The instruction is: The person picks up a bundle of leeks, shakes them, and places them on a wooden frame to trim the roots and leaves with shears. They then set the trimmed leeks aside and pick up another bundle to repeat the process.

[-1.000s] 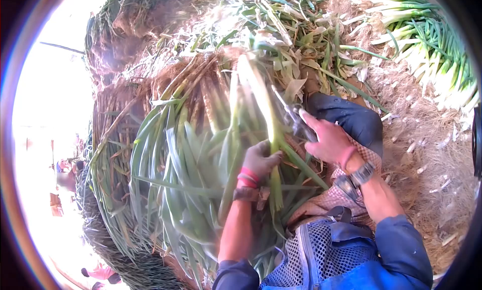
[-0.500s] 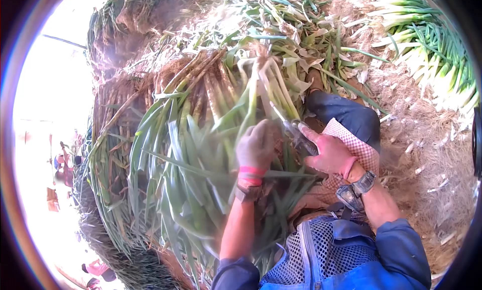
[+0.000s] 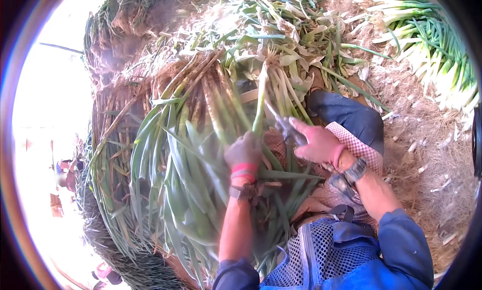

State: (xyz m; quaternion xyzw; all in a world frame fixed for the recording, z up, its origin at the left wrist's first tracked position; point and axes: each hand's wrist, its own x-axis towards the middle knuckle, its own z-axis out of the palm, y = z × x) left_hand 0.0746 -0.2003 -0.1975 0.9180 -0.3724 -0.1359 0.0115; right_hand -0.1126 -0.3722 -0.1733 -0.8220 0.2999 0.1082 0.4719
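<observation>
My left hand (image 3: 243, 152), in a grey and pink glove, is closed round the stalk of a green onion (image 3: 261, 99), whose pale root end points up and away from me. To its right, my right hand (image 3: 316, 142) wears a similar glove and grips a dark-handled tool (image 3: 291, 130); its thin tip reaches up beside the stalk. Long leaves of a green onion pile (image 3: 186, 179) lie under and left of my left hand. Several peeled white stems (image 3: 286, 89) stand just beyond the tool.
Stripped leaves (image 3: 286, 29) are heaped at the top middle. Clean green onions (image 3: 442, 54) lie in rows at the upper right, over ground covered with root scraps (image 3: 416, 164). A tall stack of unpeeled onions (image 3: 113, 109) rises at left. Part of another person (image 3: 68, 172) shows at far left.
My left hand has moved left and slightly down. The white stems have spread apart, with one stalk now separate at their left. My right hand and the tool have shifted slightly left.
</observation>
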